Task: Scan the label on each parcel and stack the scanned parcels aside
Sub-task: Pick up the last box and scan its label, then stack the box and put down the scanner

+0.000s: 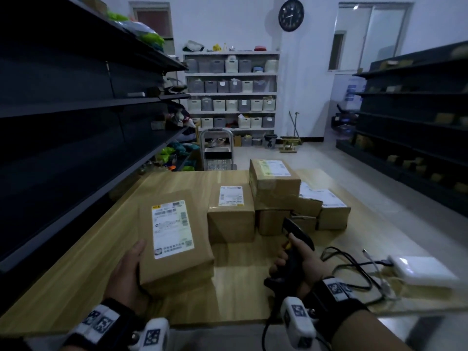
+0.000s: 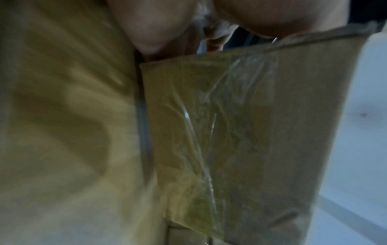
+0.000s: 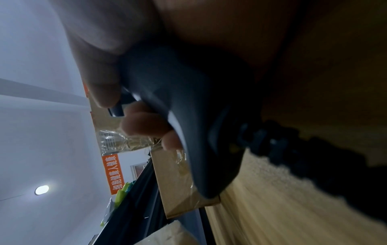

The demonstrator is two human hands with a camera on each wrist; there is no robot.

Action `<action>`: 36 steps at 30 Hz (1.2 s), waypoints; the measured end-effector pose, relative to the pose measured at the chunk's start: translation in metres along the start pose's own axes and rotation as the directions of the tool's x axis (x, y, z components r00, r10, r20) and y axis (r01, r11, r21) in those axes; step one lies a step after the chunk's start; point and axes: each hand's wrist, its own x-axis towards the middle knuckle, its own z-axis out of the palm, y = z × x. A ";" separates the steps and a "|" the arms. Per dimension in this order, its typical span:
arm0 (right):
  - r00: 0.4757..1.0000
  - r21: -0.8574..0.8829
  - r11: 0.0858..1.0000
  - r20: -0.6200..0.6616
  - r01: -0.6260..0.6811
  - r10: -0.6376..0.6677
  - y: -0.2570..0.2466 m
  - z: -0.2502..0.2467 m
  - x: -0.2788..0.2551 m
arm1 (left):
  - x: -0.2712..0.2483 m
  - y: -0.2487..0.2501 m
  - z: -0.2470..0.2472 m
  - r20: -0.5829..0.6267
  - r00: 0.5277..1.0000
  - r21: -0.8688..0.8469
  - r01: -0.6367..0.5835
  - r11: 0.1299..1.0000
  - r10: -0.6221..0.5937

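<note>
In the head view my left hand [image 1: 129, 267] grips the near left edge of a flat cardboard parcel [image 1: 174, 239], thumb on top, with its white label [image 1: 172, 229] facing up. The parcel is tilted, and the edge of another flat parcel [image 1: 195, 281] shows under it. The left wrist view shows my palm [image 2: 157, 24] against the parcel's taped side [image 2: 230, 132]. My right hand [image 1: 304, 264] holds a black barcode scanner [image 1: 297, 234] by its handle, head pointing away toward the boxes. The right wrist view shows my fingers [image 3: 144, 122] curled round the scanner [image 3: 188, 116].
Several labelled cardboard parcels stand mid-table: a box [image 1: 230, 211] and a stack [image 1: 274, 181] behind the scanner. A white device [image 1: 423, 271] with black cables [image 1: 354, 264] lies at the right on the wooden table [image 1: 76, 262]. Dark shelving [image 1: 76, 110] runs along the left.
</note>
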 end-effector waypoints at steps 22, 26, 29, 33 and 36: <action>0.998 0.068 0.995 0.017 -0.069 0.068 0.001 -0.008 0.010 | 0.097 0.088 0.184 0.013 0.995 0.418 0.085 0.905 -0.099; 0.998 0.072 0.995 0.019 -0.066 0.064 0.000 -0.008 0.011 | 0.100 0.084 0.186 0.002 0.999 0.486 0.038 0.873 -0.044; 0.998 0.067 0.996 0.030 -0.064 0.062 0.000 -0.009 0.012 | 0.094 0.081 0.183 -0.004 0.997 0.497 0.067 0.865 -0.075; 0.997 0.069 0.996 0.046 -0.065 0.062 0.000 -0.010 0.011 | 0.091 0.069 0.170 -0.033 0.997 0.392 0.083 0.916 -0.076; 0.996 0.070 0.995 0.058 -0.069 0.065 0.000 -0.011 0.010 | 0.077 0.053 0.159 -0.096 0.993 0.376 0.096 0.922 -0.064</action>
